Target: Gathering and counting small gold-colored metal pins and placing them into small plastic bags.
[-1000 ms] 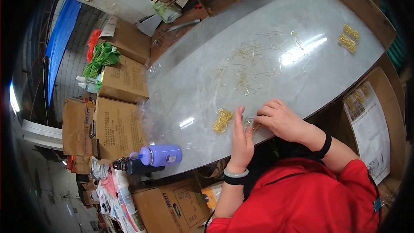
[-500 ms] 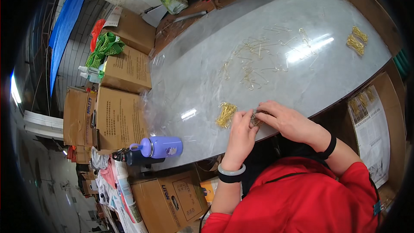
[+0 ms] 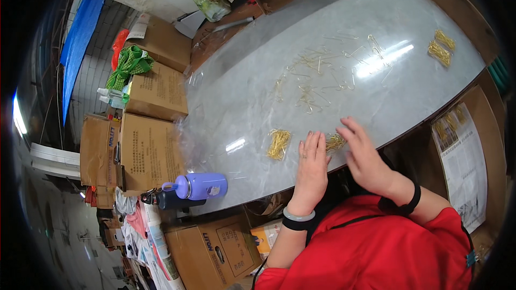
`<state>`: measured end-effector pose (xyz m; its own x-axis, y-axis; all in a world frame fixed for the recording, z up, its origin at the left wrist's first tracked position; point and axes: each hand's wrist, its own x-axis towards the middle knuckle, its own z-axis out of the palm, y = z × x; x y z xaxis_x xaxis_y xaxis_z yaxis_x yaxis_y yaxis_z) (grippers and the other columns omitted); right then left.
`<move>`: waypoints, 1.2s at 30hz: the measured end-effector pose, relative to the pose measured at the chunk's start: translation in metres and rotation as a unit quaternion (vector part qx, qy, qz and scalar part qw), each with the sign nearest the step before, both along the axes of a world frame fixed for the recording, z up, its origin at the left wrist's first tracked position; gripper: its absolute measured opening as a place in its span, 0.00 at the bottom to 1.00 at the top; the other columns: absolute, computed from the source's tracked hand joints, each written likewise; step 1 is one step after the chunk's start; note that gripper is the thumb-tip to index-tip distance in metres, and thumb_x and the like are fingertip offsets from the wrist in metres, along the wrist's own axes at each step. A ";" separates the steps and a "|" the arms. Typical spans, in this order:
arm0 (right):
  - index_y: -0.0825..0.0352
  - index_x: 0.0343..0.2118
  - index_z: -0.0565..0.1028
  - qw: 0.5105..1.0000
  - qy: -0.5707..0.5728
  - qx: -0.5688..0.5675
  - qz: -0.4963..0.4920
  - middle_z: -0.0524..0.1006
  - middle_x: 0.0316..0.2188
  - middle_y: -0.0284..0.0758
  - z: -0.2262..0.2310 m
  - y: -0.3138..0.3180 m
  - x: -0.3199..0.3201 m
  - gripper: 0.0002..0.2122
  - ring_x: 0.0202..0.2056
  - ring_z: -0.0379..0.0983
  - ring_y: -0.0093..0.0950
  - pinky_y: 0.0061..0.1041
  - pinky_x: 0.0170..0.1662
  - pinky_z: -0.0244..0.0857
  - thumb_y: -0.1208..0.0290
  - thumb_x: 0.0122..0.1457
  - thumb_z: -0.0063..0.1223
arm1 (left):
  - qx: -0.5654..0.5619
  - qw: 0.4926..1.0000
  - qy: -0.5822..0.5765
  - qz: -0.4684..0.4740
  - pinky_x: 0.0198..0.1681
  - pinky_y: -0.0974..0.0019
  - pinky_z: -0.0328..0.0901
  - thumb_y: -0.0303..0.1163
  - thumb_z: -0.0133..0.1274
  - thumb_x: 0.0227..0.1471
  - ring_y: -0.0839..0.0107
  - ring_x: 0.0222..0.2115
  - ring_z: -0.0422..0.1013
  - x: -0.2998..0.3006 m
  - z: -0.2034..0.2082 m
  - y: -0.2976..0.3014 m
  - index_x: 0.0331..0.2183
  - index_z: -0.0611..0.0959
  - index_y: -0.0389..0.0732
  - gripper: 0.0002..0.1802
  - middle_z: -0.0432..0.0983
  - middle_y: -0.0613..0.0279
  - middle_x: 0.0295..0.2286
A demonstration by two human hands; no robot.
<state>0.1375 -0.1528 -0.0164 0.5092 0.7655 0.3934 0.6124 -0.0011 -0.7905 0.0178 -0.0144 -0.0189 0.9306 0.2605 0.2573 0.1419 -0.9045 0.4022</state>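
Note:
My left hand (image 3: pixel 313 162) lies flat on the grey table (image 3: pixel 252 96) with its fingers together and pointing away from me. My right hand (image 3: pixel 363 152) is beside it, fingers spread. Between the two hands sits a small bunch of thin gold wire hooks (image 3: pixel 335 142), touched by both hands. Just left of my left hand lies a neat bundle of the same gold hooks (image 3: pixel 278 144). Loose gold hooks (image 3: pixel 322 75) are scattered over the middle of the table. Two more bundles (image 3: pixel 442 46) rest at the far right end.
A purple bottle (image 3: pixel 196 186) lies at the table's near left corner beside a dark flask (image 3: pixel 164 198). Cardboard boxes (image 3: pixel 148 145) are stacked left of the table, one with a green cloth (image 3: pixel 129 64) on top. Another box (image 3: pixel 215 247) stands below. A printed sheet (image 3: pixel 462 161) hangs at right.
Both hands have come down and flattened around the small bunch of hooks. The view has shifted a little, so the table sits lower in the picture.

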 end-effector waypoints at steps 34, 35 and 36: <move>0.71 0.44 0.77 0.967 -0.251 -0.025 0.042 0.75 0.46 0.39 -0.004 0.028 0.006 0.16 0.48 0.71 0.38 0.34 0.52 0.67 0.81 0.48 0.52 | -0.548 0.728 -0.201 0.359 0.26 0.69 0.74 0.33 0.50 0.64 0.67 0.26 0.78 -0.071 0.017 0.043 0.43 0.76 0.27 0.16 0.76 0.52 0.28; 0.71 0.44 0.77 0.967 -0.250 -0.025 0.041 0.75 0.46 0.39 -0.003 0.028 0.006 0.17 0.48 0.71 0.38 0.34 0.52 0.67 0.82 0.48 0.52 | -0.573 0.717 -0.177 0.355 0.26 0.69 0.74 0.34 0.49 0.64 0.66 0.26 0.78 -0.069 0.022 0.051 0.42 0.76 0.27 0.16 0.76 0.51 0.28; 0.71 0.43 0.77 0.969 -0.244 -0.025 0.036 0.75 0.46 0.39 -0.003 0.029 0.005 0.17 0.48 0.71 0.38 0.34 0.52 0.67 0.83 0.48 0.52 | -0.595 0.705 -0.155 0.353 0.25 0.69 0.74 0.34 0.49 0.64 0.65 0.25 0.78 -0.068 0.025 0.058 0.42 0.76 0.26 0.17 0.76 0.51 0.28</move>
